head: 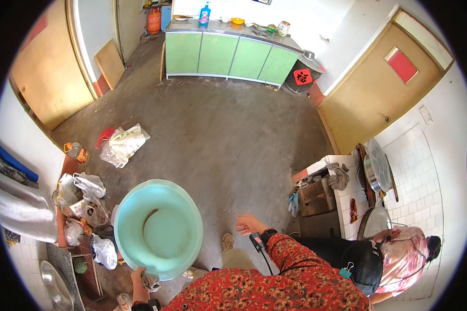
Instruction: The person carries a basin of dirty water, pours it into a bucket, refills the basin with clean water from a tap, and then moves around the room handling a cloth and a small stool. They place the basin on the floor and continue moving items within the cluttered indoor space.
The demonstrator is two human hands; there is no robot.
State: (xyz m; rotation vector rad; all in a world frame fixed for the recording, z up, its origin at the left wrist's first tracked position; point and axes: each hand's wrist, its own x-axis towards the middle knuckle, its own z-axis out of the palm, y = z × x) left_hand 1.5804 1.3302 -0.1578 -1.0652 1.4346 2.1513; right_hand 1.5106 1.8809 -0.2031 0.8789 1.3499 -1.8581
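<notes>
A large turquoise plastic basin takes up the lower left, with its mouth facing me. It holds nothing but a dark streak of dirt along the base. My left hand grips its near rim, and a crumpled grey cloth sits at the fingers, against the basin's outer wall. Whether the cloth is also held is partly hidden. My right hand hangs in the air over the concrete floor, fingers apart, with nothing in it. It is nearest to my shoe.
A person bends at the tiled stove close on my right. Plastic bags, an oil bottle and a white bag lie to the left. A green cabinet stands ahead; a closed door is at right.
</notes>
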